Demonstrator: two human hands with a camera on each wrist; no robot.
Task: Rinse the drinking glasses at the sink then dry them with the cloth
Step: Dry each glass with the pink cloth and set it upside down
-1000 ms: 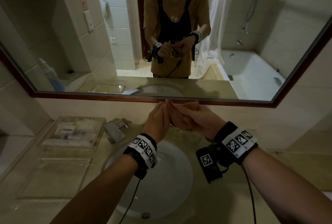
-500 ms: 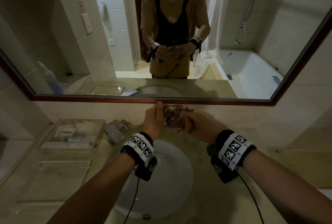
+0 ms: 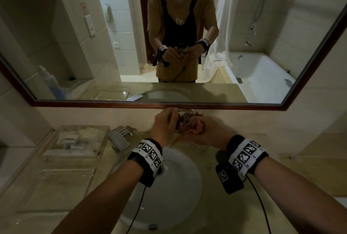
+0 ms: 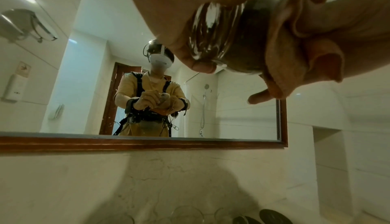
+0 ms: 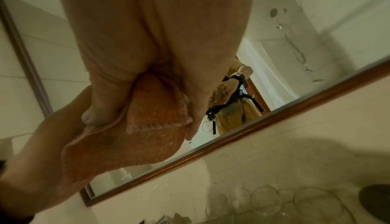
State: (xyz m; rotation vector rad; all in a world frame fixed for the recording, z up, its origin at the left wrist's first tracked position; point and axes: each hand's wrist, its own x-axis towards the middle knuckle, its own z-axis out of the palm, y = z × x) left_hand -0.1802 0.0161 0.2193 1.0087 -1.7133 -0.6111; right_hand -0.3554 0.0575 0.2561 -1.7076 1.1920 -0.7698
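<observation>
A clear drinking glass [image 3: 185,121] is being held up in front of the chest, above the back edge of a white sink basin [image 3: 180,192] and just below the wooden frame of a wide wall mirror [image 3: 169,105]. The glass is being gripped by the left hand [image 3: 165,126], whose fingers are curled round its ribbed base; in the left wrist view the glass [image 4: 213,34] is seen lying on its side, with its mouth turned toward the right hand. An orange cloth [image 3: 189,127] is being pressed into and around the mouth of the glass by the right hand [image 3: 204,133], whose fingers are closed on the fabric. In the right wrist view the cloth [image 5: 152,127] is seen bunched between the thumb and the fingers, with a stitched hem hanging below.

More empty glasses [image 5: 265,201] are being kept on the counter by the wall, beneath the hands; their exact number cannot be told. A chrome tap [image 3: 119,138] is standing to the left of the basin, and beside it a clear tray [image 3: 82,139] of small toiletries is resting on the counter [image 3: 309,177]. The person is being reflected in the mirror, with both hands joined at the glass.
</observation>
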